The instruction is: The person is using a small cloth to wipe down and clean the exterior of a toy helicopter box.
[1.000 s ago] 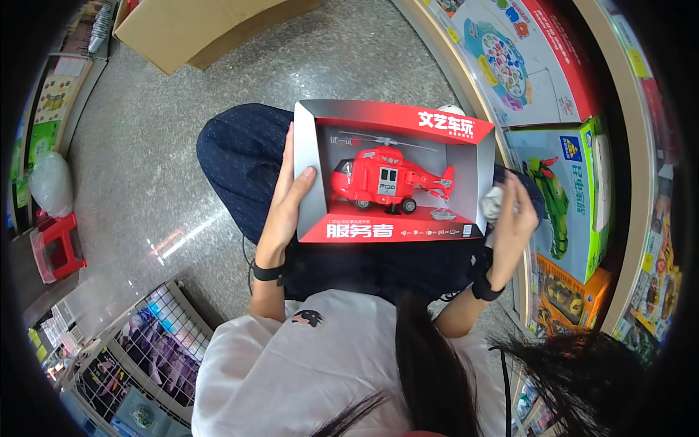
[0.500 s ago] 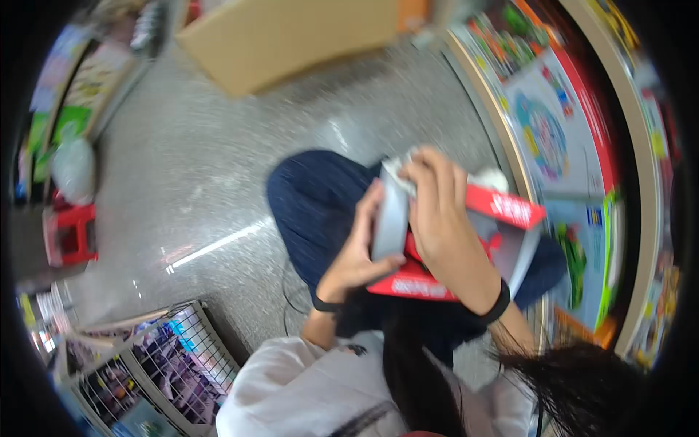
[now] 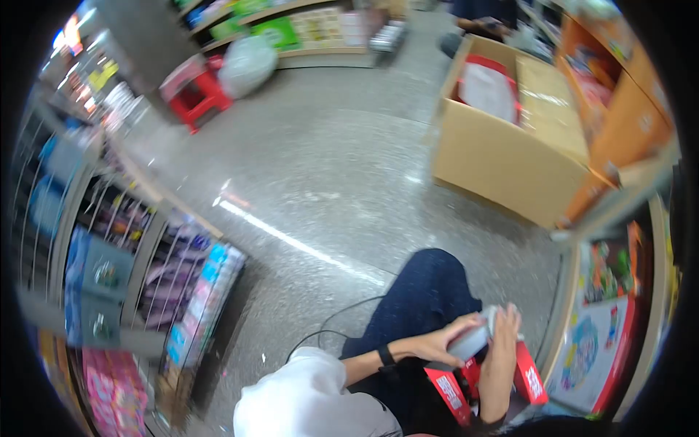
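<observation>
An open red cardboard box (image 3: 531,373) with white print on its flaps and a pale grey inside rests at my lap, low on the right. My left hand (image 3: 440,343) is closed on its pale grey end flap (image 3: 470,342), the thumb on the near side. From the other side, my right hand (image 3: 502,339) curls its fingers over the top edge of that flap, the forearm lying across the opening. Something red shows inside, partly covered by the right hand and wrist; I cannot make out what it is.
A large carton (image 3: 502,164) stands ahead at the right by an orange shelf unit (image 3: 619,109). Shelves with boxed toys (image 3: 593,357) run close on my right. At the left are a wire rack (image 3: 145,291), a red stool (image 3: 193,95) and a white bag (image 3: 247,67). Another person (image 3: 484,18) is beyond the carton.
The view has swung up and to the left, so the hands and red box now sit lower right and more floor shows. Both hands stay on the box.
</observation>
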The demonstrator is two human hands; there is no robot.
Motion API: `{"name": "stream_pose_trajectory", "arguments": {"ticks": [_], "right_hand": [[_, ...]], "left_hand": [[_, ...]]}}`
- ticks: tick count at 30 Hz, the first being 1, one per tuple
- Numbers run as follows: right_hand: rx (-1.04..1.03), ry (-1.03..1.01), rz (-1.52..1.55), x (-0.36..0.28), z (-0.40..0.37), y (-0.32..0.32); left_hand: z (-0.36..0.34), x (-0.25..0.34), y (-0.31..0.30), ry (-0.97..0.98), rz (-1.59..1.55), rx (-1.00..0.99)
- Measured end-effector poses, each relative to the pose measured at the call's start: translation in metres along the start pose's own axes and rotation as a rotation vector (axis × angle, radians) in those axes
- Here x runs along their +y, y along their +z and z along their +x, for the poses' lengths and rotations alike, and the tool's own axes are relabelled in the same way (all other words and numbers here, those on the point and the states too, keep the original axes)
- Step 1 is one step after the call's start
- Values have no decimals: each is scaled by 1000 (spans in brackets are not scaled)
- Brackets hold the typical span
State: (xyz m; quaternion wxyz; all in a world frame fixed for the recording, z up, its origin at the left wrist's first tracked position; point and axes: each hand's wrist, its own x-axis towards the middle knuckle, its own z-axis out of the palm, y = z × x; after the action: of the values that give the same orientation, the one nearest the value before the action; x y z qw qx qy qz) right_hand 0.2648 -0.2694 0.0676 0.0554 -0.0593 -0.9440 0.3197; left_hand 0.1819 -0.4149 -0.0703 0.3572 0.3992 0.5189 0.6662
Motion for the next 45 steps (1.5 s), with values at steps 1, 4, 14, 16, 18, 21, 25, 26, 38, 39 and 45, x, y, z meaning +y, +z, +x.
{"name": "stream_pose_trajectory", "arguments": {"ticks": [1,4,14,16,18,21,25,26,38,39,45], "right_hand": [[4,-12,-15,2,0,2],[21,-59,-39,21,-1,15],[-35,-86,-109,72,10,25],[-54,-119,-31,79,11,24],[-41,-144,-47,82,13,24],[-46,-134,-82,66,9,22],[37,-34,23,13,0,13],[95,-59,22,15,-3,16],[225,-45,-15,12,-16,30],[237,-36,-15,14,-15,30],[232,26,-113,0,-13,29]], "left_hand": [[1,1,0,-6,-5,-1],[0,13,0,-87,-58,-26],[7,5,-1,-100,-130,-32],[9,4,0,-139,-171,-36],[11,6,-1,-137,-173,-36],[10,4,0,-146,-205,-27],[2,15,3,-150,-140,10],[2,15,1,-117,-118,-8],[-4,44,10,-292,-221,89],[-4,43,12,-305,-251,96],[-14,40,10,-336,-218,144]]}}
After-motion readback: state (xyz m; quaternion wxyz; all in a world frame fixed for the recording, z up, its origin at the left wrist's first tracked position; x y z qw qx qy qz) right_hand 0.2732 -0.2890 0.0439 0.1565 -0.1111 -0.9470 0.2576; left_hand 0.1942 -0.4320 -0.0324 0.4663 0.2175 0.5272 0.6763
